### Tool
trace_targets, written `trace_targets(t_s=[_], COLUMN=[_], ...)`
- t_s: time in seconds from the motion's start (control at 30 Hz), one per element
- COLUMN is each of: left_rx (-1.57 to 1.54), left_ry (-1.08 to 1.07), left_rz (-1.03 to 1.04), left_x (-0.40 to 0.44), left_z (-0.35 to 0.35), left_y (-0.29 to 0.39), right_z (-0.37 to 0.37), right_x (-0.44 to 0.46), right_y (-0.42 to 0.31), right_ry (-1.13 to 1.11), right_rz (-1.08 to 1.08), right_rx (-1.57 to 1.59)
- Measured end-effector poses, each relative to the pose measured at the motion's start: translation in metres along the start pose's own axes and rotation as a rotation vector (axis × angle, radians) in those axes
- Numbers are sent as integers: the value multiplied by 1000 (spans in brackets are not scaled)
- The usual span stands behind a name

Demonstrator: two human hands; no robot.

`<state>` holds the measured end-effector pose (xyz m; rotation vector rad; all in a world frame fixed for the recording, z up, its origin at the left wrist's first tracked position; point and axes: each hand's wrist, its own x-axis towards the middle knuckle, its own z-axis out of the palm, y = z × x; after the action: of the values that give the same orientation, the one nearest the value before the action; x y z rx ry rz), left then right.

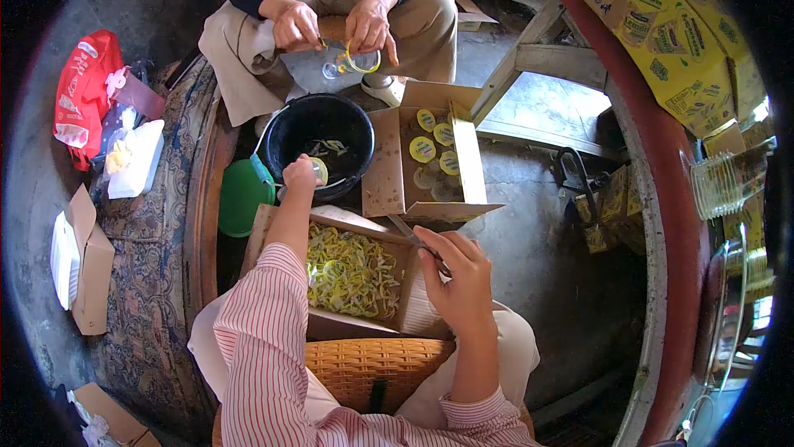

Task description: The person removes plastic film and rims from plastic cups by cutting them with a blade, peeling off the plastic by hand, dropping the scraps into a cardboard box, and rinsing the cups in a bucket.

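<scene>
My left hand point(299, 172) is closed at the near rim of a black bucket point(364, 129), gripping a small clear plastic cup point(320, 171) with a yellow-printed lid. A few pale scraps lie inside the bucket. My right hand point(460, 282) is wrapped around the handle of a knife point(404, 229), whose thin blade points up and left towards the boxes. Between my forearms stands an open cardboard box point(413, 294) with a heap of yellow and whitish strips point(351, 273). Beyond it, another cardboard box point(383, 162) holds several cups with yellow lids point(423, 149).
Opposite me sits a person whose hands point(370, 23) hold a yellow-rimmed clear cup. A green lid point(243, 197) leans beside the bucket. At left are a red bag point(85, 91) and a white box point(136, 162). Yellow printed cartons point(662, 25) and a wooden frame point(562, 66) stand at right.
</scene>
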<state>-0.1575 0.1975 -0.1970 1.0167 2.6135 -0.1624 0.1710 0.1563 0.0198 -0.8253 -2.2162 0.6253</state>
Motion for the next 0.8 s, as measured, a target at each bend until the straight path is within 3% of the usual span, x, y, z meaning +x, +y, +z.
trace_targets(t_s=[0.3, 0.6, 0.8], left_rx=[-48, -466, -985], left_ry=[107, 439, 692], left_rz=[40, 87, 305], left_x=[-9, -43, -50], left_z=[-2, -6, 12], left_y=[-1, -10, -21], right_z=[0, -2, -3], right_x=[0, -1, -2], right_y=[-2, -6, -10], right_ry=[3, -19, 7], right_rz=[6, -1, -45], right_rx=[9, 44, 75])
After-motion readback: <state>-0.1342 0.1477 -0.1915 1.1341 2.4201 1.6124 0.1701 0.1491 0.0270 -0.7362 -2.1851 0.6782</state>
